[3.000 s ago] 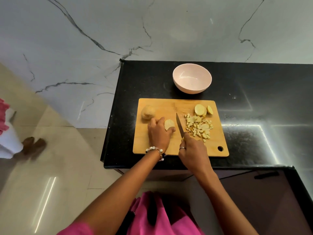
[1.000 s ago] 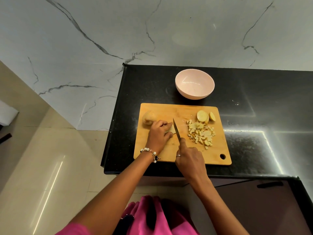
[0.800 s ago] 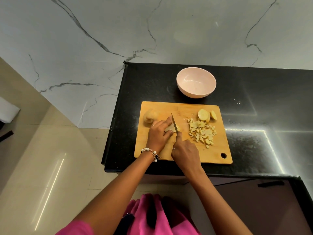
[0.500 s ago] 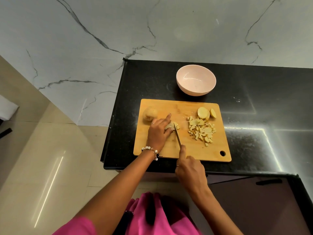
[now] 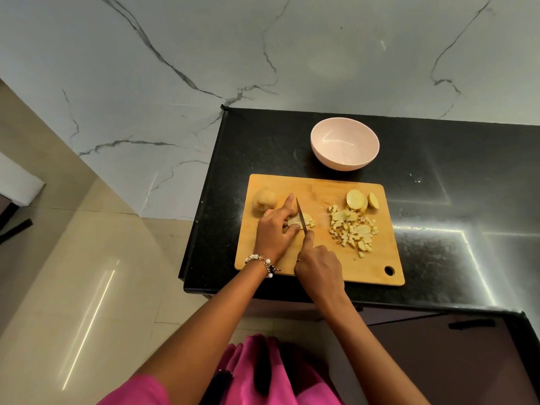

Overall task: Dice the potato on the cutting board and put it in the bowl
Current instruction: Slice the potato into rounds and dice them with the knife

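step: dicing | my left hand pins the potato slice mid cutting board — fingertips curled on it, just left of the blade | my right hand clamps the knife, blade running away from me, cut bits to its right | bowl beyond the board, holding nothing yet

Both forearms reach forward from the bottom of the view, bare to above the elbow, and draw close together at the hands. The left hand lies palm down, its fingers curled over a potato slice and pinning it, the index finger stretched straight ahead. A beaded bracelet circles the left wrist, and a ring sits on one finger. The right hand is closed round a knife, apparently with the forefinger laid along the blade's back, though the handle is hidden under the hand. The right wrist is straight.
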Demonstrator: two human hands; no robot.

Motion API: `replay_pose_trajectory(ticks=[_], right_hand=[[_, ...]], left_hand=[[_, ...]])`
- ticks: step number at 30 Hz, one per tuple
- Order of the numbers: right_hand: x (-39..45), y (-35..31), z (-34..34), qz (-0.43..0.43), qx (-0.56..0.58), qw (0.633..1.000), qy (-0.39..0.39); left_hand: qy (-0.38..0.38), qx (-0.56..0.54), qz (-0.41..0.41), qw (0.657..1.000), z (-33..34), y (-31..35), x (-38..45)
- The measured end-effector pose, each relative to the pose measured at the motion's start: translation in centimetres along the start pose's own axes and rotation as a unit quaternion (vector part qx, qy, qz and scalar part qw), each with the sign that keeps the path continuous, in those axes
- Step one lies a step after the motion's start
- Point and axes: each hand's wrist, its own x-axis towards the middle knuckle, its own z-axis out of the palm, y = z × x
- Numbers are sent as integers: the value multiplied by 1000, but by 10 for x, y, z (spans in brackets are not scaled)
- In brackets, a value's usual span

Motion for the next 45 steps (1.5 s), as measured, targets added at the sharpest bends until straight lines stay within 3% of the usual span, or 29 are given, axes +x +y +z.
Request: replay_pose_trajectory(ticks=[6, 10, 12, 15, 29, 32, 37, 45], right_hand=[[-26, 7, 7, -7, -72, 997, -13], [-50, 16, -7, 11, -29, 997, -77], [-43, 21, -10, 12, 39, 998, -47], [-26, 17, -10, 9, 46, 999, -5], [-12, 1, 13, -6, -37, 999, -7], [-36, 5, 1, -4, -48, 997, -55], [-31, 9, -23, 10, 42, 999, -30], [-6, 1, -13, -2, 20, 999, -32]], left_hand=[[12, -1, -5, 1000, 4, 1, -1], [4, -5, -10, 1000, 4, 0, -2], [-6, -10, -17, 1000, 2, -1, -1], [-13, -18, -26, 999, 0, -2, -2], [18, -44, -85, 995, -4, 4, -3], [17, -56, -94, 994, -3, 5, -3], [14, -60, -83, 995, -4, 4, -3], [61, -13, -28, 998, 3, 1, -12]])
